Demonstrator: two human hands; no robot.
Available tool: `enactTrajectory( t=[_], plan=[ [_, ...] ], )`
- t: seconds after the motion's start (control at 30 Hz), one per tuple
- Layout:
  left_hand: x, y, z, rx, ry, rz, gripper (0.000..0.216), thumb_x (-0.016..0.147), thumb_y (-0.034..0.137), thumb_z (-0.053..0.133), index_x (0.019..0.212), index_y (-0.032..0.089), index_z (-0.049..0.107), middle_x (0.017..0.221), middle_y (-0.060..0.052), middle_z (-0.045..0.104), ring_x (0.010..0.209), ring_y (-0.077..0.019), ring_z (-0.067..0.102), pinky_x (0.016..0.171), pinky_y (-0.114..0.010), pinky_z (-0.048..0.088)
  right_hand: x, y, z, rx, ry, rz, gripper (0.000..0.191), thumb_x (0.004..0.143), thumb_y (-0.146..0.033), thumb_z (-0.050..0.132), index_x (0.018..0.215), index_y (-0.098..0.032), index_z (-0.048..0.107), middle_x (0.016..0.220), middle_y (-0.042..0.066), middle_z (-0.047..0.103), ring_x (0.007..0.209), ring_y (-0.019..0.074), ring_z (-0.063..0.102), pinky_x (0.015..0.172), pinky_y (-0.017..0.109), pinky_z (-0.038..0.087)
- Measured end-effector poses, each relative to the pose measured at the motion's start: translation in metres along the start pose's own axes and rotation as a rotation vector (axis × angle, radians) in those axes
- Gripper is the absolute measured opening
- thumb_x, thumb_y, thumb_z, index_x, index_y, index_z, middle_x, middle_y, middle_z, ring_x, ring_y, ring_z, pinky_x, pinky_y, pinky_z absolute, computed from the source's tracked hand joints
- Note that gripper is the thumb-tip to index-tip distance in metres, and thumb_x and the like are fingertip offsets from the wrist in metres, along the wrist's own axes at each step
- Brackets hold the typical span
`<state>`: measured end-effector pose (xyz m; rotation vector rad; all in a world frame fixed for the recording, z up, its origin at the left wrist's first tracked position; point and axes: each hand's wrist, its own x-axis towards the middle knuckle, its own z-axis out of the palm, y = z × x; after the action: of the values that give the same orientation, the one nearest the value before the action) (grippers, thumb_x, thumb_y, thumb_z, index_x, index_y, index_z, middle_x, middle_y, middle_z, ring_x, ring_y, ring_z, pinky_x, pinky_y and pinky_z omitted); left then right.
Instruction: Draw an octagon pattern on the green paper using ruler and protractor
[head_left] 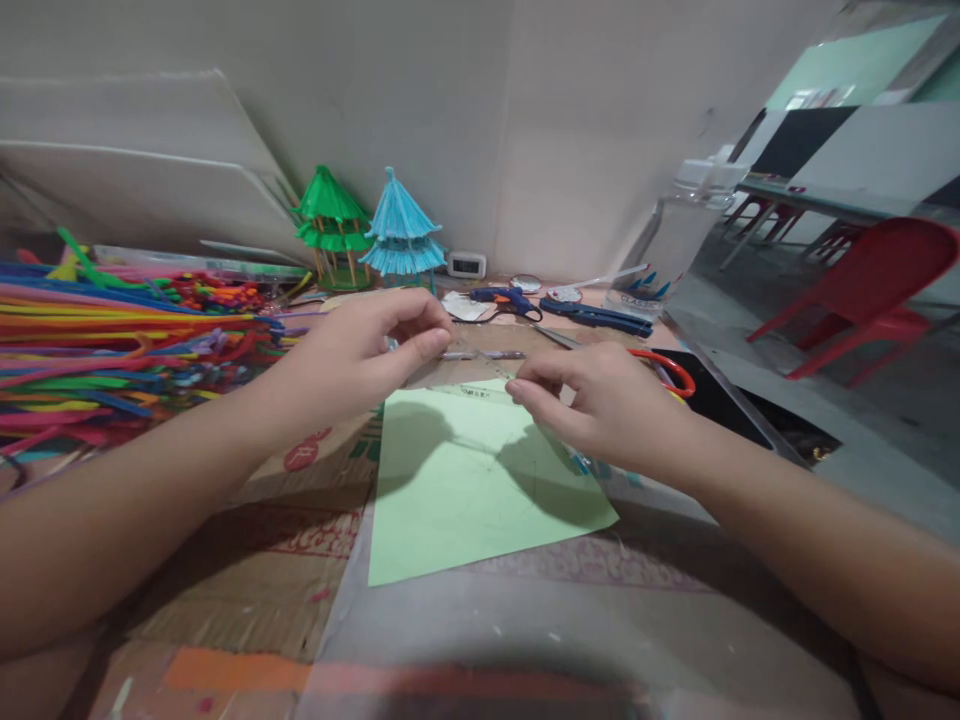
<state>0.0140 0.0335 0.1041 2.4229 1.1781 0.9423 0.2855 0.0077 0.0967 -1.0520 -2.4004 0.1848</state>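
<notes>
My left hand (360,350) hovers above the desk with its fingers curled and thumb and forefinger pinched together; what they hold is too small to make out. My right hand (600,400) is also pinched, its fingertips at the far edge of a light green sheet of paper (465,480) that lies flat on the desk. Faint pencil lines show on the paper. Between the two hands lies a thin grey stick (480,354).
A big pile of coloured pipe cleaners (112,340) fills the left side. A green model pavilion (330,230) and a blue one (401,235) stand at the back. A glue gun (502,297), scissors (660,365) with red handles and a clear bottle (675,240) lie to the right.
</notes>
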Motion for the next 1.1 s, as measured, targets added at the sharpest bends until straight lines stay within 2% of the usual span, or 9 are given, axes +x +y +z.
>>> enactTrajectory(
  t=[0.07, 0.17, 0.3, 0.5, 0.63, 0.77, 0.87, 1.0, 1.1],
  plan=[
    [0.0, -0.002, 0.0, -0.004, 0.026, -0.009, 0.032, 0.108, 0.051, 0.053, 0.097, 0.024, 0.064, 0.089, 0.0, 0.067, 0.082, -0.0211, 0.062, 0.074, -0.033, 0.042, 0.0, 0.0, 0.0, 0.012, -0.008, 0.016, 0.03, 0.102, -0.03, 0.059, 0.078, -0.018, 0.072, 0.066, 0.002, 0.073, 0.058, 0.0147, 0.058, 0.061, 0.031, 0.028],
    [0.001, -0.001, 0.0, 0.003, 0.015, -0.004, 0.038, 0.11, 0.051, 0.047, 0.086, 0.023, 0.061, 0.082, 0.001, 0.064, 0.078, -0.0203, 0.06, 0.073, -0.033, 0.041, 0.0, 0.0, 0.001, 0.032, 0.001, 0.035, 0.032, 0.102, -0.033, 0.058, 0.079, -0.018, 0.073, 0.067, 0.003, 0.074, 0.059, 0.015, 0.059, 0.061, 0.031, 0.029],
    [0.002, 0.002, -0.002, -0.002, -0.02, -0.003, 0.043, 0.106, 0.054, 0.052, 0.078, 0.023, 0.063, 0.078, 0.0, 0.064, 0.078, -0.0208, 0.061, 0.073, -0.034, 0.041, 0.0, 0.0, 0.001, 0.045, 0.045, 0.022, 0.032, 0.102, -0.034, 0.058, 0.08, -0.018, 0.074, 0.067, 0.002, 0.073, 0.06, 0.0149, 0.06, 0.062, 0.031, 0.031],
    [0.001, -0.001, 0.0, -0.069, 0.009, -0.07, 0.029, 0.097, 0.052, 0.071, 0.096, 0.024, 0.076, 0.091, 0.0, 0.077, 0.084, -0.0209, 0.069, 0.076, -0.033, 0.047, -0.001, 0.001, 0.0, 0.052, 0.05, 0.016, 0.032, 0.102, -0.033, 0.058, 0.078, -0.018, 0.074, 0.065, 0.003, 0.073, 0.059, 0.0145, 0.059, 0.059, 0.03, 0.032],
    [0.002, -0.005, 0.006, -0.172, 0.012, -0.107, 0.038, 0.097, 0.056, 0.071, 0.113, 0.023, 0.074, 0.104, -0.005, 0.081, 0.092, -0.0238, 0.075, 0.079, -0.035, 0.056, -0.001, -0.003, -0.001, 0.091, 0.05, 0.04, 0.034, 0.103, -0.033, 0.058, 0.077, -0.018, 0.074, 0.064, 0.002, 0.073, 0.06, 0.015, 0.061, 0.059, 0.029, 0.034],
    [0.003, -0.006, 0.012, -0.245, -0.098, -0.12, 0.037, 0.1, 0.056, 0.062, 0.104, 0.021, 0.074, 0.089, -0.005, 0.077, 0.081, -0.0218, 0.074, 0.071, -0.033, 0.059, 0.0, -0.009, -0.003, 0.183, -0.002, 0.068, 0.041, 0.107, -0.037, 0.056, 0.072, -0.02, 0.07, 0.062, 0.0, 0.071, 0.057, 0.0143, 0.061, 0.058, 0.029, 0.035],
    [0.003, -0.009, 0.02, -0.22, -0.159, -0.126, 0.042, 0.104, 0.053, 0.054, 0.115, 0.021, 0.078, 0.076, -0.001, 0.07, 0.064, -0.0174, 0.065, 0.058, -0.029, 0.052, 0.002, -0.002, -0.004, 0.233, -0.061, 0.054, 0.045, 0.113, -0.04, 0.047, 0.082, -0.02, 0.072, 0.066, 0.0, 0.074, 0.06, 0.0149, 0.065, 0.061, 0.028, 0.039],
    [-0.004, -0.019, 0.038, -0.082, -0.289, -0.112, 0.036, 0.103, 0.04, 0.058, 0.122, 0.023, 0.083, 0.075, 0.001, 0.075, 0.062, -0.0172, 0.067, 0.057, -0.027, 0.049, -0.005, 0.031, 0.001, -0.163, -0.094, -0.005, 0.02, 0.105, -0.021, 0.059, 0.111, -0.019, 0.078, 0.082, 0.004, 0.08, 0.07, 0.019, 0.068, 0.063, 0.029, 0.035],
    [-0.013, -0.026, 0.052, 0.033, -0.34, -0.065, 0.032, 0.103, 0.033, 0.059, 0.121, 0.022, 0.083, 0.091, -0.004, 0.084, 0.072, -0.0213, 0.077, 0.066, -0.03, 0.055, -0.018, 0.057, 0.009, -0.422, -0.225, -0.245, 0.034, 0.101, -0.003, 0.057, 0.126, -0.017, 0.076, 0.096, 0.008, 0.081, 0.077, 0.0208, 0.068, 0.063, 0.03, 0.033]
  ],
)
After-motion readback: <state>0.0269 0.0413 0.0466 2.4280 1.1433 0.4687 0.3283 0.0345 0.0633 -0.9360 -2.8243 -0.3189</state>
